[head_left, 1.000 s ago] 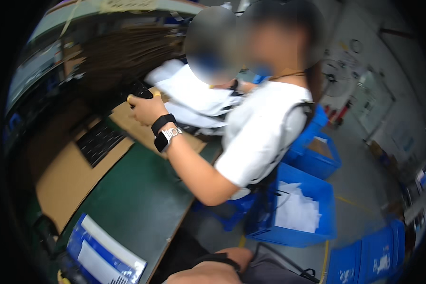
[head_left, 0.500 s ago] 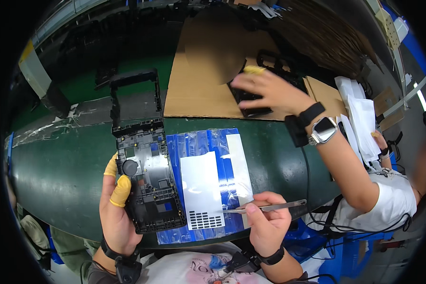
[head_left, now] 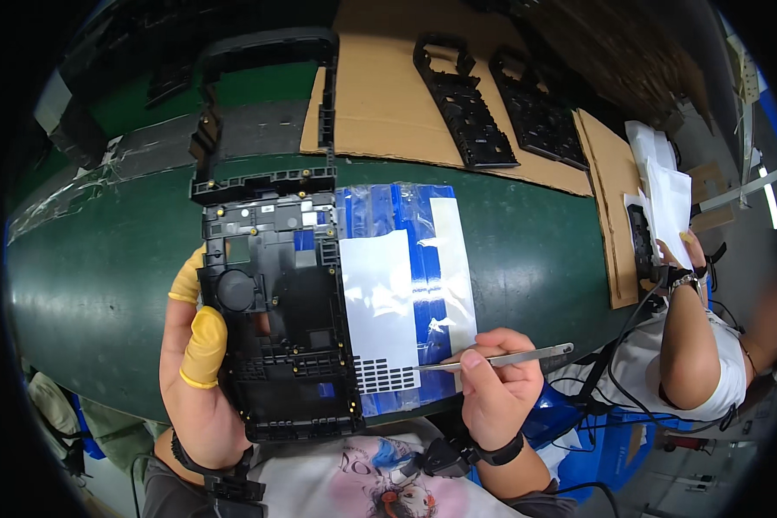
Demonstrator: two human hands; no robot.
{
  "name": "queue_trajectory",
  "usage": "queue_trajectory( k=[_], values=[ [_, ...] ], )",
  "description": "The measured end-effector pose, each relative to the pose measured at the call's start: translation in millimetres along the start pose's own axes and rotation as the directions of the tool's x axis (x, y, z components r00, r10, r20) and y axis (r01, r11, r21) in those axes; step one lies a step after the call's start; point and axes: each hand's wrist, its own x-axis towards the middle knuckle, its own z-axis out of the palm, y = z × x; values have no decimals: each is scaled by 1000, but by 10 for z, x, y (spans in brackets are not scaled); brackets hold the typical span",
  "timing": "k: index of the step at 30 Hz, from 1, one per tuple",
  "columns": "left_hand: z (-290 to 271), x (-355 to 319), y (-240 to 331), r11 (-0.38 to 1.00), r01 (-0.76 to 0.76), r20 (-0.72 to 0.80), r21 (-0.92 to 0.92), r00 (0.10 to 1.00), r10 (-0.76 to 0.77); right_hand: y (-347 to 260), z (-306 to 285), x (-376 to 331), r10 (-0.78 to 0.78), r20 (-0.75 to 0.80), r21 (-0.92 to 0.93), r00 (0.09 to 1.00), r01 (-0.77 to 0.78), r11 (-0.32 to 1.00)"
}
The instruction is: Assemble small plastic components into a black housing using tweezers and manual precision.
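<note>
Left hand (head_left: 192, 399), with yellow covers on thumb and one finger, grasps a black plastic frame (head_left: 298, 306) just left of the white sheet (head_left: 380, 285), its handle end pointing away from the wearer. Right hand (head_left: 496, 388), at the white sheet's lower right, pinches metal tweezers (head_left: 518, 356), tips at the sheet's rows of small black stickers (head_left: 387, 375); from here I cannot tell whether they touch. Beyond the white sheet, two similar black frames (head_left: 473, 125) lie on brown cardboard (head_left: 388, 104).

There are 1 held frame (head_left: 298, 302), 1 tweezers (head_left: 531, 355), 2 frames (head_left: 468, 112) on cardboard (head_left: 375, 104).
</note>
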Motion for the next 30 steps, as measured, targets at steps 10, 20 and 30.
queue_trajectory(
  k=[10, 20, 30],
  values=[
    [11, 25, -68, 998, -14, 17, 53, 1000, 13, 3, 0, -4, 3, 38, -52, 999, -2, 999],
    [6, -10, -222, 969, 176, 160, -174, 976, -149, -286, 163, 31, -103, 59, 288, 993, 82, 954],
    [65, -4, -211, 945, 238, 176, -222, 964, -202, -134, 571, -7, -39, 186, 239, 982, -6, 971]
  ],
)
